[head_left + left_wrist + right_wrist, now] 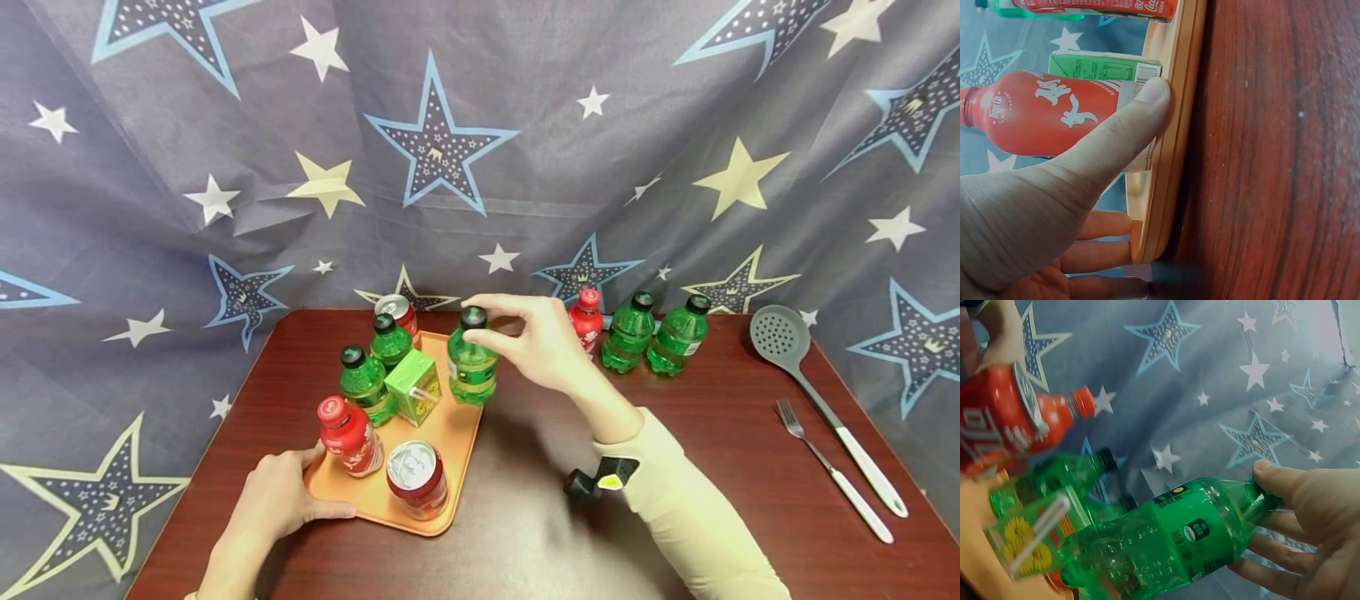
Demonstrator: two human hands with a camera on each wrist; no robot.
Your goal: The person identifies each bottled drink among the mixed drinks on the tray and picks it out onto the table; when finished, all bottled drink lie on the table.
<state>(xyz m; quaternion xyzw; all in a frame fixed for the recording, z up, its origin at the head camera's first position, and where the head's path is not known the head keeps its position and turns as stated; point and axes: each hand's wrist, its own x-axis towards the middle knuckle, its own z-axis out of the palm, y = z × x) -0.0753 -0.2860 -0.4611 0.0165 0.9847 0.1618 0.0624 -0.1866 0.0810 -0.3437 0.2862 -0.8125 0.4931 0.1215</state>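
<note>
My right hand (pixel 542 342) pinches a green soda bottle (pixel 1166 540) by its black cap, thumb on one side and fingers on the other. The bottle is upright over the right edge of an orange tray (pixel 468 446). My left hand (pixel 279 493) grips the tray's near left corner, its thumb along the front rim. On the tray stand a red bottle (pixel 349 437) close to that thumb, a soda can (pixel 417 482) at the front, a green juice box (pixel 415 387) with a straw, two green bottles (pixel 365 385) and another red can (pixel 397 311) at the back.
Behind my right arm stand a red bottle (pixel 587 321) and two more green bottles (pixel 628 333). To the right lie a grey skimmer (pixel 783 337) with a white handle and a fork (pixel 832 471). A star-patterned curtain (pixel 480 167) hangs along the back of the wooden table (pixel 517 533).
</note>
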